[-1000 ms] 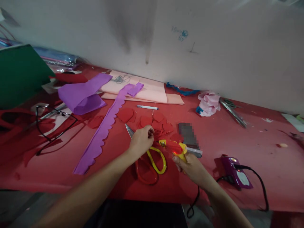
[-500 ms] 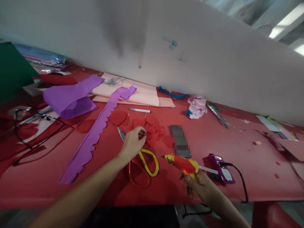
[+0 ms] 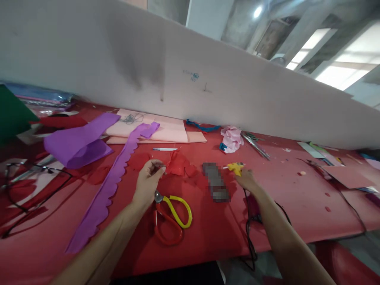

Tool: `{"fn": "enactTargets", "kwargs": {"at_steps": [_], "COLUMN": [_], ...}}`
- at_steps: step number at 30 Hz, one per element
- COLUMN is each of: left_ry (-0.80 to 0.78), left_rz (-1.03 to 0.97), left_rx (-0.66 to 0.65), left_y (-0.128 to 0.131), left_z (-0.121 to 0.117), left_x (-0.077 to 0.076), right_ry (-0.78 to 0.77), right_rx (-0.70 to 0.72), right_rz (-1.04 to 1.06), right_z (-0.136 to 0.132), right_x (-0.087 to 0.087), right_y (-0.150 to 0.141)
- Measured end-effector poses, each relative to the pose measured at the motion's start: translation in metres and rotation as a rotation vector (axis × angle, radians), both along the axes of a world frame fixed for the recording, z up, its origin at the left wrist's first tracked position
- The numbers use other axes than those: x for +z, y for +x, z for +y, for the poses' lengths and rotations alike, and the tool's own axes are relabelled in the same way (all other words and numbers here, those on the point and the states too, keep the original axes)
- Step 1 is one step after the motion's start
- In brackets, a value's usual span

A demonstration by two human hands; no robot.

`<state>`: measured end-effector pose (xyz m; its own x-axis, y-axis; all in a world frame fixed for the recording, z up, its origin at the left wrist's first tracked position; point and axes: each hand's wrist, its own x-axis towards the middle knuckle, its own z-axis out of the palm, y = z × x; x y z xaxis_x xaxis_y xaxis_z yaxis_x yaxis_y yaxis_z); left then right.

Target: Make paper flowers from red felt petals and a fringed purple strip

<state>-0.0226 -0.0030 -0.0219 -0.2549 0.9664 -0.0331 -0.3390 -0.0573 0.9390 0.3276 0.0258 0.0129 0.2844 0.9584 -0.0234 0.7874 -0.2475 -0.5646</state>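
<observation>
On the red table (image 3: pixel 208 237), yellow-and-red-handled metal scissors (image 3: pixel 170 208) lie toward the front edge, right of a long scalloped purple strip (image 3: pixel 101 198), before thin red cut pieces (image 3: pixel 177 164).

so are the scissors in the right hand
No, the right hand holds the yellow glue gun, while the scissors lie on the red tabletop.

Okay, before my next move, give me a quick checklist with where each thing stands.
1. Glue gun in right hand: ok.
2. Left hand holding one of the red pieces: cannot tell.
3. Scissors blades in plain view: not ok, left hand hides them.
4. Black cord kept on the table: not ok, part hangs past the edge.
5. White pen apart from both hands: ok.
</observation>
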Motion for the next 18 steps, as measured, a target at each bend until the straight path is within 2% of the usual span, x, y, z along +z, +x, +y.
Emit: {"fn": "enactTargets", "kwargs": {"at_steps": [3, 6, 8, 10, 12, 14, 16, 18], "left_ry": [-0.020, -0.069, -0.069, -0.080, -0.111, -0.132, -0.118, -0.092], "left_rz": [-0.084, -0.181, -0.218, -0.275, -0.341, -0.378, -0.377, -0.369], "left_rx": [-0.025, -0.054, -0.060, -0.052, -0.038, -0.017, 0.009, 0.026], "left_y": [0.000, 0.005, 0.009, 0.015, 0.020, 0.024, 0.025, 0.023], "left_z": [-0.002, -0.003, -0.002, 0.000, 0.004, 0.008, 0.013, 0.016], "left_x": [0.004, 0.012, 0.019, 0.025, 0.030, 0.033, 0.032, 0.027], "right_ry": [0.016, 0.119, 0.203, 0.253, 0.207, 0.116, 0.038, -0.007], "right_rx": [-0.096, -0.161, -0.127, 0.003, 0.136, 0.111, 0.103, 0.079], "right_rz": [-0.030, -0.015, 0.036, 0.177, 0.780, 1.272, 1.609, 1.790], "right_z": [-0.001, -0.011, -0.020, -0.027, -0.030, -0.027, -0.020, -0.011], "right_x": [-0.001, 0.008, 0.015, 0.020, 0.021, 0.019, 0.014, 0.004], "right_y": [-0.004, -0.017, -0.041, -0.080, -0.126, -0.169, -0.198, -0.214]}}
